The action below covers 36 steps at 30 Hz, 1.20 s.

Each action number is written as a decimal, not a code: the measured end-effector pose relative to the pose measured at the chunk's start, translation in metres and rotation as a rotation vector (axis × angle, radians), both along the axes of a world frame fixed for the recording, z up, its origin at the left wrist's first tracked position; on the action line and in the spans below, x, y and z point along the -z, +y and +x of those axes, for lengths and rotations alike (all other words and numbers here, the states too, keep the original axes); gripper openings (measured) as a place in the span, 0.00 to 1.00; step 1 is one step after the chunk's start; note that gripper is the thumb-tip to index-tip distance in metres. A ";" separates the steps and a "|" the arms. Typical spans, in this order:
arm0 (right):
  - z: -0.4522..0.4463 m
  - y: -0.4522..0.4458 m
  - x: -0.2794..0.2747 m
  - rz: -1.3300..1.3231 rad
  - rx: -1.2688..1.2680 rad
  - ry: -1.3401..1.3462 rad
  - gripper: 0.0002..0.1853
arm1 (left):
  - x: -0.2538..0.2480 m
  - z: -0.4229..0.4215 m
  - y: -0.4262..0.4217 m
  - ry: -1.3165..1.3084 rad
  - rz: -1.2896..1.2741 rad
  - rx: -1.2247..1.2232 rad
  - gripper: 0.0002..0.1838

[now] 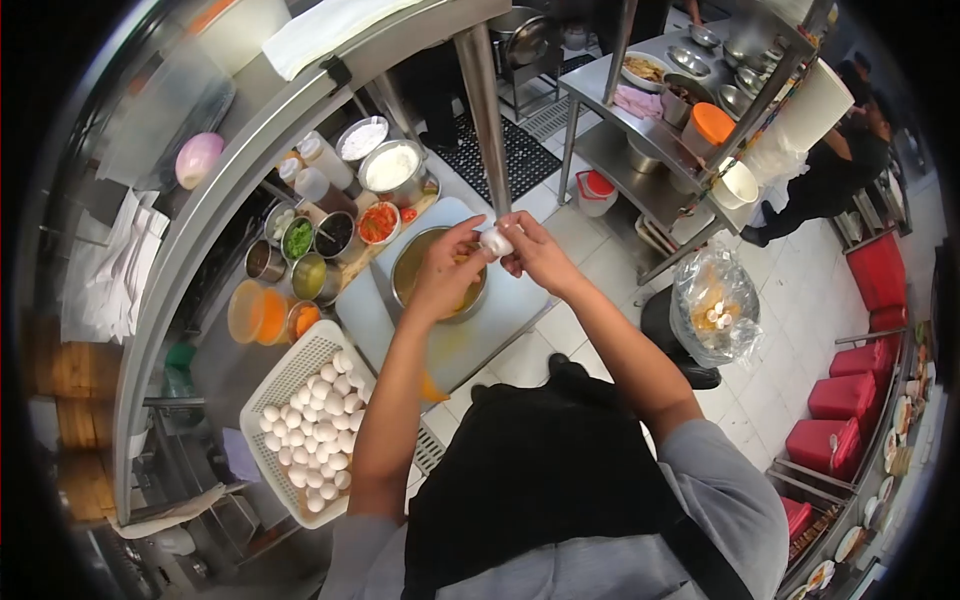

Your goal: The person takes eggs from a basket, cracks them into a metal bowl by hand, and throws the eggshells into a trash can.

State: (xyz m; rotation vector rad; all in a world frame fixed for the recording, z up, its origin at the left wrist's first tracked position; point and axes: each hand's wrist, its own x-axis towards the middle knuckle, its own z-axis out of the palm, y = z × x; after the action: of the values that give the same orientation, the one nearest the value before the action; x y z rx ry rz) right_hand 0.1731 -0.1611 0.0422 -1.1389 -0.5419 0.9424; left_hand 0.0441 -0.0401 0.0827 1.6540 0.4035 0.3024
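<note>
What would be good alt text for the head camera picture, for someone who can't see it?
A person's left hand and right hand meet at a white egg, whole or cracked, above a metal bowl on a pale board. Nearby are a basket of eggs and pots of ingredients, in a kitchen.

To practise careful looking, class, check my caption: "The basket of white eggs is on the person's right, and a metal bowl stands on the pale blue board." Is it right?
Not quite: the basket of white eggs is on the person's left, as the head view shows. A metal bowl does stand on the pale blue board.
</note>
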 end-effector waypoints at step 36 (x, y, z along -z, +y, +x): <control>0.003 -0.035 0.028 0.339 0.149 -0.877 0.25 | 0.015 0.008 -0.070 -0.002 0.224 -0.240 0.26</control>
State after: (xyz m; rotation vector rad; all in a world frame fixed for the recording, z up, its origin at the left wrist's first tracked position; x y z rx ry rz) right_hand 0.1761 -0.1963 0.0142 -1.2247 -1.2487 0.1602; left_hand 0.0522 -0.1098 0.0674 1.8257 0.5859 0.5442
